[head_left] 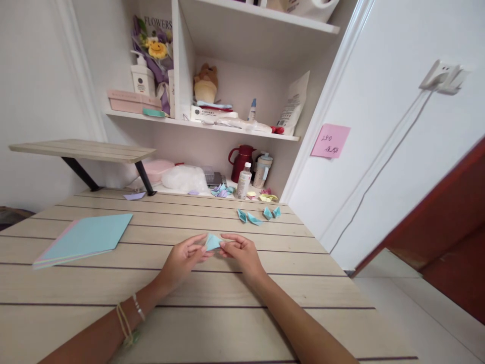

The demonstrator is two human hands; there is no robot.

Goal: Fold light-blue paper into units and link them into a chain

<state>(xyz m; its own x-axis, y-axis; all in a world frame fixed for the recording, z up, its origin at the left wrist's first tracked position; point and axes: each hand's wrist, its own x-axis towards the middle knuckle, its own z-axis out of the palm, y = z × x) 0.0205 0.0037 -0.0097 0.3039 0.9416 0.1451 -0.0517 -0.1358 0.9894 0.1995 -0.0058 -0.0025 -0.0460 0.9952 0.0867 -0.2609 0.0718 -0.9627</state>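
Observation:
Between my two hands, just above the table, is a small piece of folded light-blue paper (213, 241). My left hand (186, 258) pinches its left corner between thumb and fingers. On the opposite corner, my right hand (241, 253) has its thumb and fingers closed in the same way. The paper looks triangular, with its edges partly covered by my fingertips. Beyond my right hand stand several small folded blue paper boats (254, 219). Off to the left lies a stack of square coloured paper (91, 235), a light-blue sheet on top.
At the table's (125, 283) far edge, a clear bottle (243, 182) stands among folded paper pieces (223, 190). Behind it are a dark red jug (241, 163) and a tumbler (262, 171). A small raised wooden shelf (83, 148) on black legs occupies the back left.

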